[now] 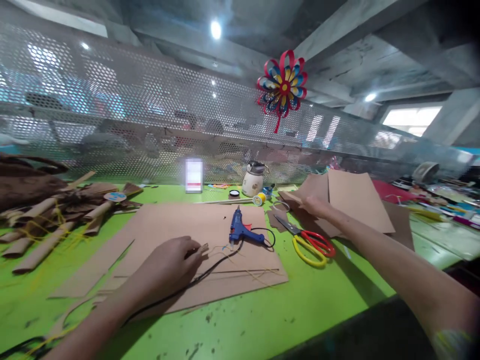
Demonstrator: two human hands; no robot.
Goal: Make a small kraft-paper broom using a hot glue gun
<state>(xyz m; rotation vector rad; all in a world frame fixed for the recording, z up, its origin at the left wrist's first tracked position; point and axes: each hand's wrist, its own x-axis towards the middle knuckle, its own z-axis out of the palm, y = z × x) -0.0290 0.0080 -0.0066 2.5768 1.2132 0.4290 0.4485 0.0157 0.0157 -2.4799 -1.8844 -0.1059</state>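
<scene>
My left hand (170, 262) rests on a large brown cardboard sheet (180, 227), fingers curled and pinched near the black cord of a blue glue gun (242, 230) that lies on the sheet. My right hand (313, 205) reaches to the right and grips the edge of a stack of brown cardboard sheets (352, 200). Scissors (309, 242) with red and yellow handles lie between my two hands on the green table (292, 310).
Rolled brown paper tubes (48, 220) pile up at the left. A white jar (253, 179), a yellow tape roll (259, 199) and a small black lid stand at the back. A perforated metal screen bears a paper flower (282, 87). Craft clutter fills the far right.
</scene>
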